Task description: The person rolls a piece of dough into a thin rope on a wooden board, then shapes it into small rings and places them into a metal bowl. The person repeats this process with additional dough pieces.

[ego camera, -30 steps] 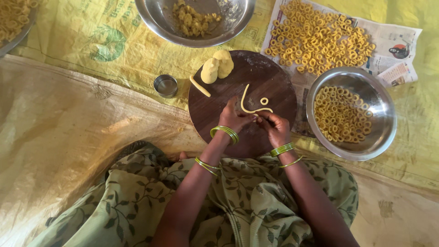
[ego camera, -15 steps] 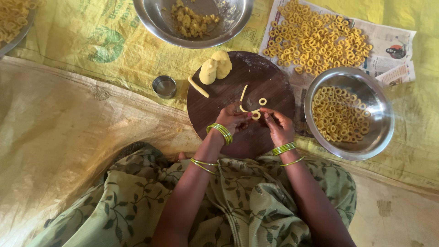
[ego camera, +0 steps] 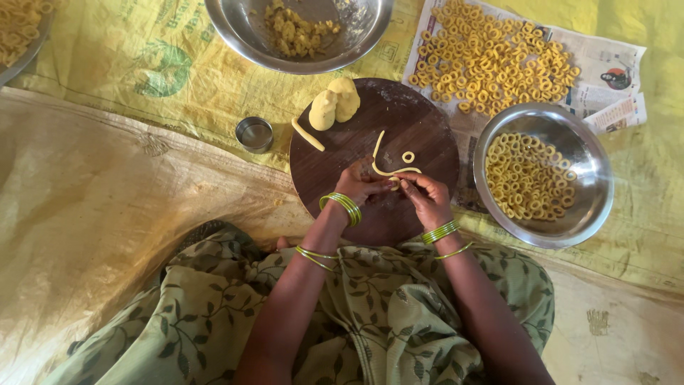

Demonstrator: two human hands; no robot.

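Looking down from the head camera, left to right. A tan sack (ego camera: 92,214) covers the floor at left, with a yellow sheet (ego camera: 128,64) beyond it. A small steel cup (ego camera: 254,133) stands just beside the round wooden board (ego camera: 420,135). A steel bowl of dough scraps (ego camera: 299,32) sits above the board's far edge. On the board lie a short dough stick (ego camera: 307,134), a dough lump (ego camera: 335,103), a thin curved dough rope (ego camera: 381,162) and one finished ring (ego camera: 408,157).

The left hand (ego camera: 362,187) rests over the middle of the board, fingers curled narrowly, fingertips meeting the near end of the rope. The right hand (ego camera: 426,199) lies just beside it, thumb and forefinger pinched close at the same end of the rope. Both hands appear to hold that end between them; the exact contact is too small to tell. Green bangles (ego camera: 342,207) circle both wrists.

Right of the board, a second steel bowl (ego camera: 595,178) holds many dough rings (ego camera: 527,182). Above it, more rings are spread on newspaper (ego camera: 605,71). A green patterned garment (ego camera: 214,321) fills the lower frame.
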